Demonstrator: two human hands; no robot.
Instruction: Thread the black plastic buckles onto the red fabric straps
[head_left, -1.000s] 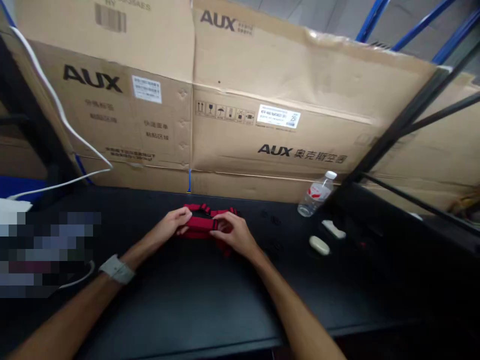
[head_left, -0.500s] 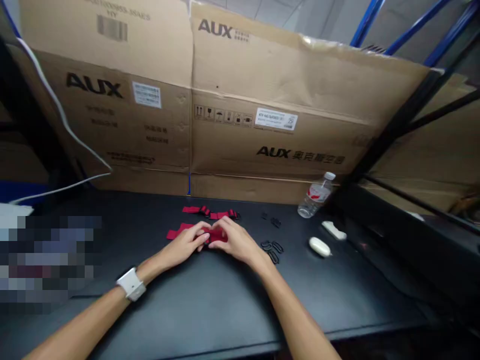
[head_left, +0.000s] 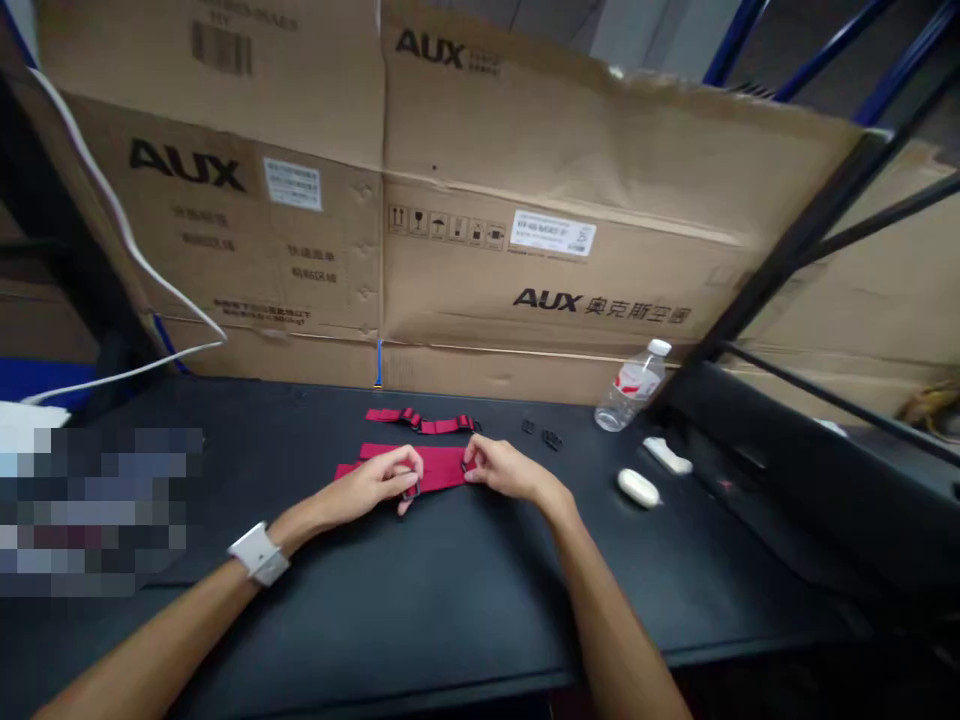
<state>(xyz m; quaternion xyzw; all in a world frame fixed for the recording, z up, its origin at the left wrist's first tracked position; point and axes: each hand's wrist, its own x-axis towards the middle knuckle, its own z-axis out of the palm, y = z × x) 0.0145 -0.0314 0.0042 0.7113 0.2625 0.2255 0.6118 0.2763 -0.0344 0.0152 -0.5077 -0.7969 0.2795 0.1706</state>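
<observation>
A red webbing strap [head_left: 442, 468] lies stretched between my hands on the dark table. My left hand [head_left: 382, 474] is closed on a black slider buckle [head_left: 412, 490] near the strap's lower edge. At the strap's right end my right hand [head_left: 504, 468] pinches a small black piece, partly hidden by the fingers; its exact kind is unclear. More red webbing [head_left: 345, 470] shows left of my left hand. Just behind lies another red strap [head_left: 439, 426] fitted with black buckles.
Small black fittings [head_left: 551, 440] lie right of the rear strap. Farther right are a plastic bottle [head_left: 634, 385], a white oval object [head_left: 639, 488] and a white flat piece [head_left: 667, 456]. Cardboard [head_left: 450, 280] walls the back; a white cable [head_left: 150, 280] hangs at left.
My right hand has moved right, away from my left, and more of the red strap shows between them. The loose black rings are now hidden behind my right hand and forearm.
</observation>
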